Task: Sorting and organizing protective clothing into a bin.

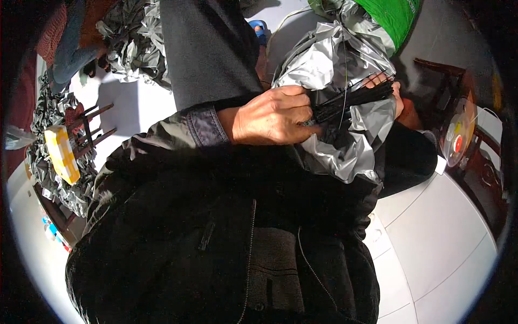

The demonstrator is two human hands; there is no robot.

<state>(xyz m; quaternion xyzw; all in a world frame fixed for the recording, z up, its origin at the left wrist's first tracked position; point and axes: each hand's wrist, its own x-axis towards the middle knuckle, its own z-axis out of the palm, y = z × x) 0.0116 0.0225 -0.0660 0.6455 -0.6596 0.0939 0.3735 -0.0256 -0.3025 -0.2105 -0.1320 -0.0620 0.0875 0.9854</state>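
Dark jacket below the crumpled silver sheet, left hand curled at the sheet's left edge, cannot tell what it grips, bundle of thin black strips across the sheet's middle, right hand grasping the bundle at the sheet's right, green bag beyond the sheet

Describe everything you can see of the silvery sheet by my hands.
The silvery sheet is thin, shiny and heavily creased, like coated fabric or film. It is loosely bunched, up and right of the picture's centre, with folds above and below a bundle of thin black rods. The left hand is curled at its left edge; the right hand, partly hidden, is at its right.
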